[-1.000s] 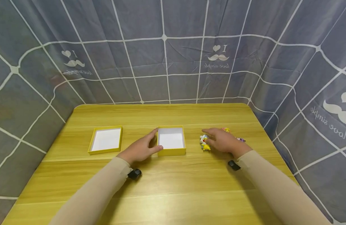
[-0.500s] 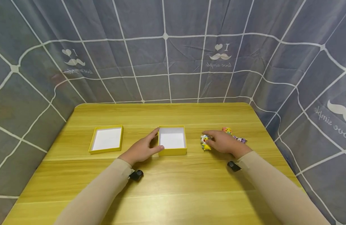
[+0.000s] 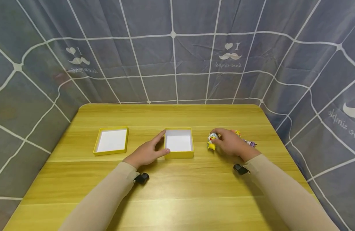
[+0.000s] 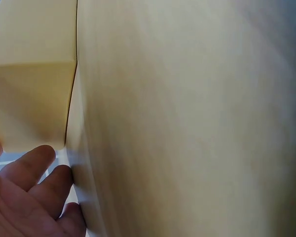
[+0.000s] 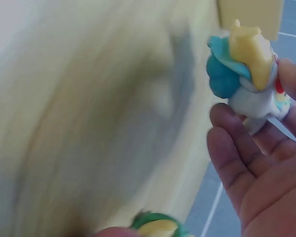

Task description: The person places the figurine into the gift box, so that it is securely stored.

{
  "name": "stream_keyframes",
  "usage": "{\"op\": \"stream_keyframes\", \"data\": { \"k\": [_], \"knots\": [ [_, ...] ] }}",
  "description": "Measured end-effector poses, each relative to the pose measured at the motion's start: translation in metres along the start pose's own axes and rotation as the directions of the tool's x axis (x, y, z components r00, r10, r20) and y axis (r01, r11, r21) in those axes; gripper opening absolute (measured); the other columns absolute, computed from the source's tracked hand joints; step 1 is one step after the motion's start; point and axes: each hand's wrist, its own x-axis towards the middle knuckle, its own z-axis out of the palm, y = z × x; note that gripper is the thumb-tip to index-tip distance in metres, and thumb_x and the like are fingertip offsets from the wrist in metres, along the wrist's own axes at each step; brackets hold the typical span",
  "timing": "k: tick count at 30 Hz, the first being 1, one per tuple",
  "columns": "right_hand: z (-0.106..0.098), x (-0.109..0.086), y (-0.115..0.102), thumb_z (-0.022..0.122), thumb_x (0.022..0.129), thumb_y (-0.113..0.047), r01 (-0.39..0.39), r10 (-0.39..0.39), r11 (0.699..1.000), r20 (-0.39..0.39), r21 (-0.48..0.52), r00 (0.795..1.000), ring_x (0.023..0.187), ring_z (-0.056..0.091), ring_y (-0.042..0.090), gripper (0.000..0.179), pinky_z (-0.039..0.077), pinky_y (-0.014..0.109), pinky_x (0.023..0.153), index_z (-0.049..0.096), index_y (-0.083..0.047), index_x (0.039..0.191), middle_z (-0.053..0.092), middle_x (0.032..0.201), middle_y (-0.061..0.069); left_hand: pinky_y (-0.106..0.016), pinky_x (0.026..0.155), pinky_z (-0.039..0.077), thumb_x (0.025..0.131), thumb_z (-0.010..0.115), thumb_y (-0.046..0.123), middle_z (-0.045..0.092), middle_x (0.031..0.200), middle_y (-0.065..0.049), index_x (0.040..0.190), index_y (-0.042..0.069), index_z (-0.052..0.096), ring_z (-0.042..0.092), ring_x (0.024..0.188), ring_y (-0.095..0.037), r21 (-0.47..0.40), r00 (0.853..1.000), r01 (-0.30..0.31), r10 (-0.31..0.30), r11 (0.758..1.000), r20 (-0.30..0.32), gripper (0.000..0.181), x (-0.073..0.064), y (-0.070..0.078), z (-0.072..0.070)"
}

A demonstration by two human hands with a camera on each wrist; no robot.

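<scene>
The right hand [image 3: 230, 141] pinches a small toy [image 3: 212, 142] between thumb and fingers, just to the right of an open yellow box [image 3: 179, 155]. The toy is yellow, white and blue-green with a bit of red; the right wrist view shows the thumb on one side of it and fingers curled on the other. Whether the toy touches the table [image 3: 177, 189] I cannot tell.

The left hand [image 3: 145, 154] is spread at the box's left side — thumb at the near corner, index finger by the far one. In the left wrist view its other fingers are loosely bent near the box wall.

The box stands upright, its white inside facing up. Well to the left lies a shallow yellow lid [image 3: 111, 140], also white side up. Partly hidden behind the right hand are a pink-and-yellow toy [image 3: 237, 132] and a purple-and-white toy [image 3: 251, 143]. Both forearms wear beige sleeves [image 3: 100, 195], with a small black device at each wrist. Behind the table hangs a grey curtain [image 3: 191, 54] with white lines — and hearts and moustaches.
</scene>
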Motion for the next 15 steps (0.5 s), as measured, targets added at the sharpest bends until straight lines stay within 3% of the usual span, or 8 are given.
{"op": "stream_keyframes", "data": {
  "k": [7, 10, 15],
  "knots": [
    [-0.006, 0.009, -0.025, 0.065, 0.107, -0.026, 0.047, -0.037, 0.996, -0.116, 0.08, 0.993, 0.087, 0.065, 0.019, 0.038, 0.052, 0.036, 0.074, 0.061, -0.012, 0.142, 0.072, 0.12, 0.011, -0.063, 0.123, 0.034, 0.093, 0.065, 0.072, 0.024, 0.175, -0.004, 0.166, 0.053, 0.004, 0.037, 0.155, -0.041, 0.0, 1.0, -0.003, 0.003, 1.0, 0.013, 0.097, -0.001, 0.001, -0.003],
    [-0.006, 0.012, -0.036, 0.067, 0.106, -0.027, 0.052, -0.04, 0.994, -0.121, 0.1, 0.992, 0.083, 0.064, 0.019, 0.041, 0.05, 0.034, 0.068, 0.061, -0.014, 0.144, 0.072, 0.116, 0.011, -0.063, 0.123, 0.034, 0.092, 0.065, 0.074, 0.025, 0.175, -0.005, 0.167, 0.051, 0.005, 0.038, 0.155, -0.042, 0.007, 1.0, -0.002, 0.002, 1.0, 0.014, 0.098, -0.001, 0.001, -0.003],
    [-0.002, 0.019, -0.053, 0.068, 0.105, -0.028, 0.065, -0.05, 0.988, -0.109, 0.139, 0.993, 0.088, 0.067, 0.021, 0.043, 0.052, 0.034, 0.069, 0.06, -0.015, 0.146, 0.072, 0.118, 0.01, -0.063, 0.122, 0.036, 0.092, 0.064, 0.075, 0.027, 0.175, -0.006, 0.167, 0.05, 0.006, 0.04, 0.153, -0.043, 0.011, 1.0, 0.004, -0.004, 1.0, 0.012, 0.099, 0.0, 0.001, -0.002]
  ]
}}
